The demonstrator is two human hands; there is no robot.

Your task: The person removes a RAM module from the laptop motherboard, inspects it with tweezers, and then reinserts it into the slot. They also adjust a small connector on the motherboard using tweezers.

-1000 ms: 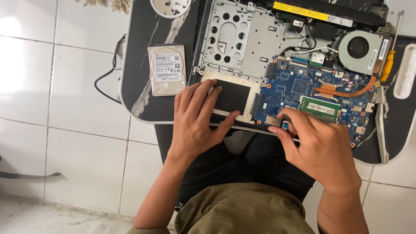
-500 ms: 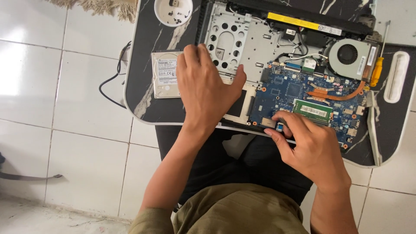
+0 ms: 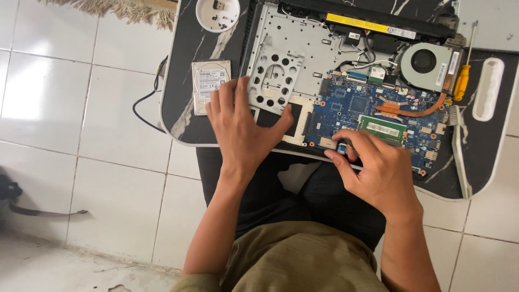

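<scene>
- Change since the earlier views: the left hand (image 3: 243, 130) has slid back from the perforated metal plate toward the near-left corner of the opened laptop (image 3: 346, 81); the right hand (image 3: 376, 167) has stayed at the near edge of the board.
- Left hand: lies flat and unclenched, fingers spread, palm down on the laptop's near-left corner, fingertips at the edge of the silver metal plate (image 3: 286, 59); it grasps nothing.
- Right hand: thumb and forefinger pinched around a small part at the near edge of the blue circuit board (image 3: 351, 105); the part itself is too small to identify.
- Opened laptop: lies base-up with its cover off on a black marbled lap table (image 3: 186, 81), across the person's knees.
- Memory module (image 3: 383, 128): green, seated on the board just beyond the right hand.
- Cooling fan (image 3: 424, 62): round, at the far-right corner, with a copper heat pipe (image 3: 411, 111) running from it.
- Hard drive (image 3: 210, 81): silver, lies on the table just left of the laptop, beside the left hand.
- White dish (image 3: 217, 13): holds small screws, at the table's far edge.
- Screwdriver (image 3: 462, 75): yellow handle, right of the fan.
</scene>
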